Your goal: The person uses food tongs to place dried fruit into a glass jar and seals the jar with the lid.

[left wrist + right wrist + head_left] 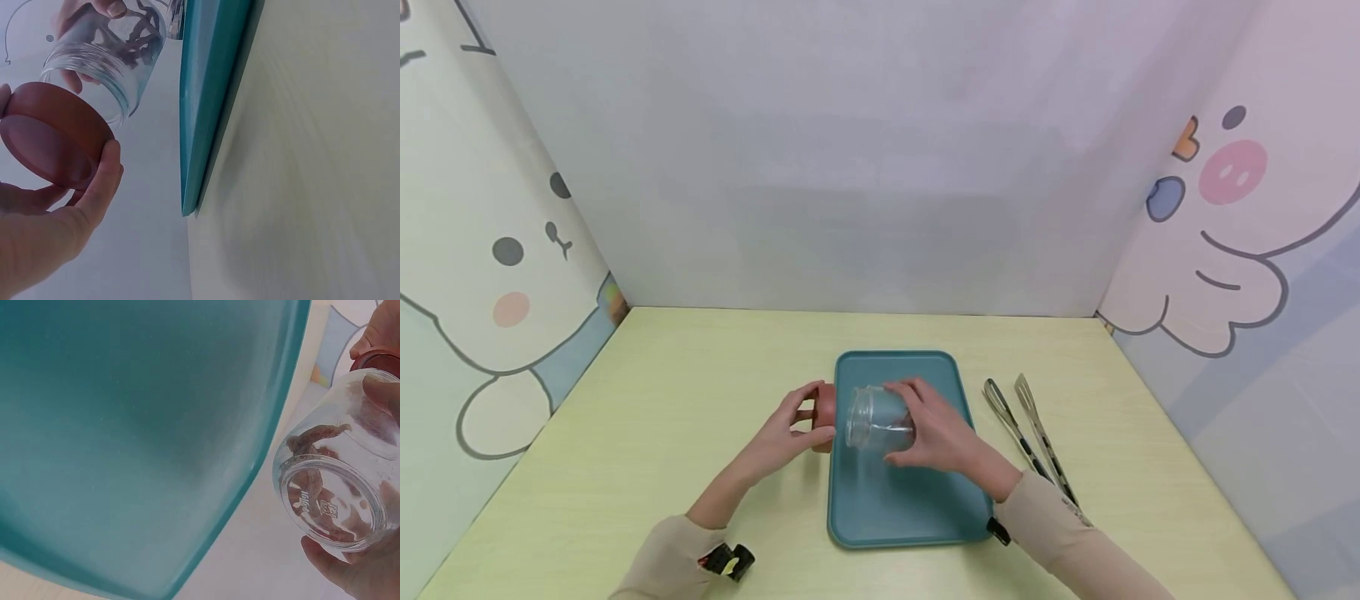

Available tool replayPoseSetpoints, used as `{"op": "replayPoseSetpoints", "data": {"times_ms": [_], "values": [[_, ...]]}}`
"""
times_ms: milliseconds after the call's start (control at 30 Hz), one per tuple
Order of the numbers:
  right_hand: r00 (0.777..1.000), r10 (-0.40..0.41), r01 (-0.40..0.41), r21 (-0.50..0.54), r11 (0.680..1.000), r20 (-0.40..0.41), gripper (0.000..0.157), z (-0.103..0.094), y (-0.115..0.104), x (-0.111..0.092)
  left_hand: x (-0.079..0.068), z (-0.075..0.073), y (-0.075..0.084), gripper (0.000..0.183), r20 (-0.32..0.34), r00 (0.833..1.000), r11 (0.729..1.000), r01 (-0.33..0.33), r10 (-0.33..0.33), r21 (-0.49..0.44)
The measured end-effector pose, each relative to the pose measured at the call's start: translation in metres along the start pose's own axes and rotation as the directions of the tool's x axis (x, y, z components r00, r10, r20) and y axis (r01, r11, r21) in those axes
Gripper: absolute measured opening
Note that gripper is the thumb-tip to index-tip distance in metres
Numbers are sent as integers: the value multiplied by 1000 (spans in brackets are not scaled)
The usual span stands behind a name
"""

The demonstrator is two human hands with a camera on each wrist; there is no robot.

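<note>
My left hand (782, 440) holds a reddish-brown round lid (824, 417) by its rim, between the thumb and fingers. A clear jar (880, 418) lies on its side in the grip of my right hand (938, 432), its threaded mouth turned left towards the lid. In the left wrist view the lid (59, 134) stands close before the jar's mouth (94, 75), with the rims not lined up. The base of the jar (331, 503) faces the right wrist camera, and brownish shapes show through its wall. Both are held above the left part of a teal tray (910, 510).
To the right of the tray, two long metal utensils lie side by side: one with a looped head (997, 400), one with a slotted head (1026, 395). My right sleeve (1060, 533) partly covers their handles. A pale wall (865, 167) rises behind the yellowish table (700, 358).
</note>
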State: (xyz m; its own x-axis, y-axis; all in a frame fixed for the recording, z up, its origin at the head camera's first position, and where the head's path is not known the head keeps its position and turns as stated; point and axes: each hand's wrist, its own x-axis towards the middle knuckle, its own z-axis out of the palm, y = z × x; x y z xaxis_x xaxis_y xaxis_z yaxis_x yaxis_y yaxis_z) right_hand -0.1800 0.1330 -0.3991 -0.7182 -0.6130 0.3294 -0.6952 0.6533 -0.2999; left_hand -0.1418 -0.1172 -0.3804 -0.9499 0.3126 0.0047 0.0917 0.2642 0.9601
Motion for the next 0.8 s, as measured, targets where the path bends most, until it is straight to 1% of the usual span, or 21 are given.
{"op": "replayPoseSetpoints", "data": {"times_ms": [100,300,367,533,633,800], "values": [[1000,-16,16,-22,1000,-6,90,-2,-1,0,1,3,-1,68,0,1000,1000,-6,6,-2],[999,-41,41,-60,997,-13,89,-3,-2,-1,10,8,-23,70,-4,1000,1000,-12,12,-16],[999,-47,46,-79,996,-16,89,-3,-2,-1,12,10,-27,70,-7,1000,1000,-17,17,-17],[999,-50,48,-101,994,-17,89,-5,-3,-1,14,15,-29,71,-20,1000,999,-23,23,-31],[999,-47,45,-108,993,-16,89,-6,-4,-1,15,16,-30,71,-29,999,999,-17,15,-47],[999,-51,48,-129,990,-19,89,-7,-5,-1,17,20,-31,72,-31,999,997,27,-29,-71]]}}
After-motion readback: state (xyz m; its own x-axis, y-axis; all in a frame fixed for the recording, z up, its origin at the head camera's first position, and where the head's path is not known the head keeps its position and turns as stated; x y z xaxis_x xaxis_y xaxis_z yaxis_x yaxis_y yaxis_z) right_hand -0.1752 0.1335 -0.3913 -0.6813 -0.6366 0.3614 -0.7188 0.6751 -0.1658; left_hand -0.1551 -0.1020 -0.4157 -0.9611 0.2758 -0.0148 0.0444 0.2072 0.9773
